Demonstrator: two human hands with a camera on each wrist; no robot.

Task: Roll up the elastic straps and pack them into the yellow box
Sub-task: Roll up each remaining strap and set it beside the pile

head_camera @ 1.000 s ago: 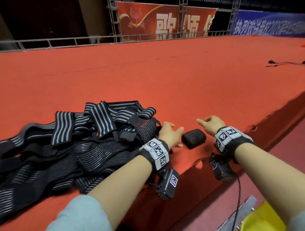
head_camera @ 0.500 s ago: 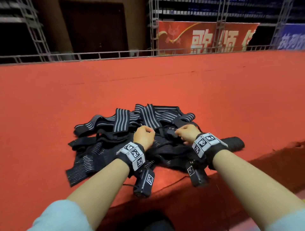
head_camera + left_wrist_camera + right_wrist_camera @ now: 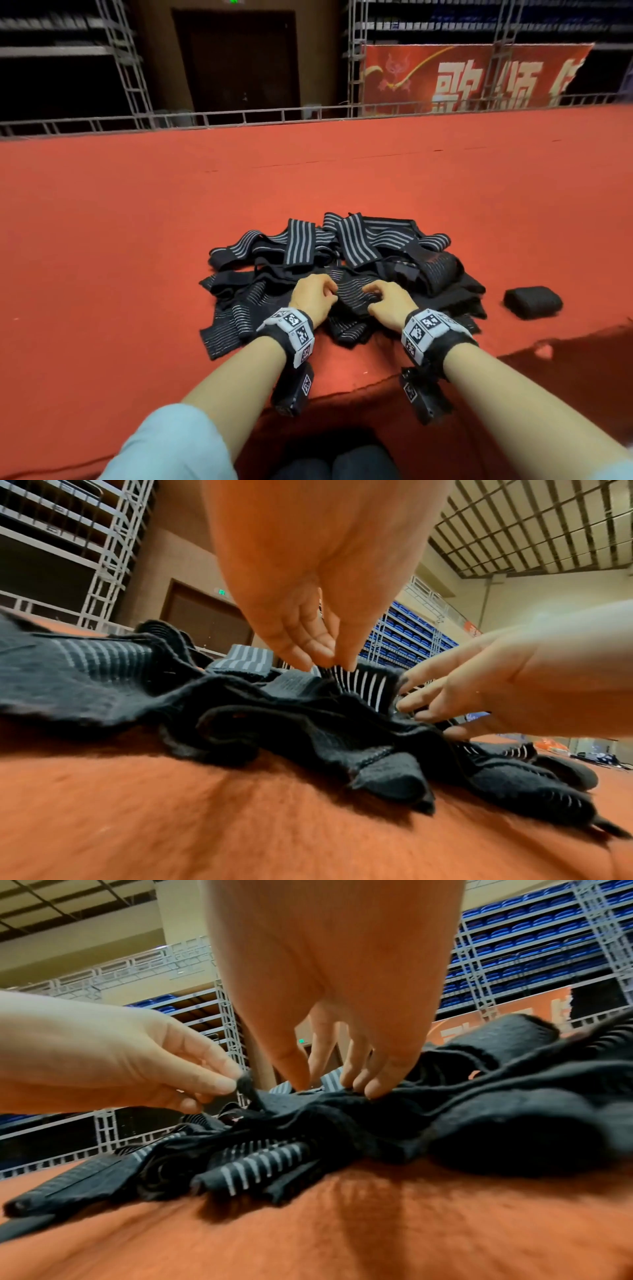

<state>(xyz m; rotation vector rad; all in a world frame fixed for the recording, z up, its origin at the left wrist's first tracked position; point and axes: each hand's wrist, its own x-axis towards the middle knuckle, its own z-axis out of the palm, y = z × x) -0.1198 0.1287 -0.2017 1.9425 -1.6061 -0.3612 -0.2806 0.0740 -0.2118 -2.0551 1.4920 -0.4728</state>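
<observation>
- the heap of straps (image 3: 339, 270) lies loose and tangled on the red carpet (image 3: 137, 222), near the front edge, so one strap has to be pulled free before it can be rolled.
- the left hand (image 3: 313, 296) pinches a dark strap end between thumb and fingers; judging from the right wrist view, this grip serves to lift that end clear of the tangle.
- the right hand (image 3: 388, 301) sets its curled fingertips down on the top of the heap, just beside the left hand; whether it grips the cloth or only presses it, i cannot tell.
- both hands work at the near middle of the heap, close together but not touching.
- one rolled strap (image 3: 532, 301) sits alone to the right of the heap, apart from both hands, apparently awaiting packing.
- the yellow box is not in view.
</observation>
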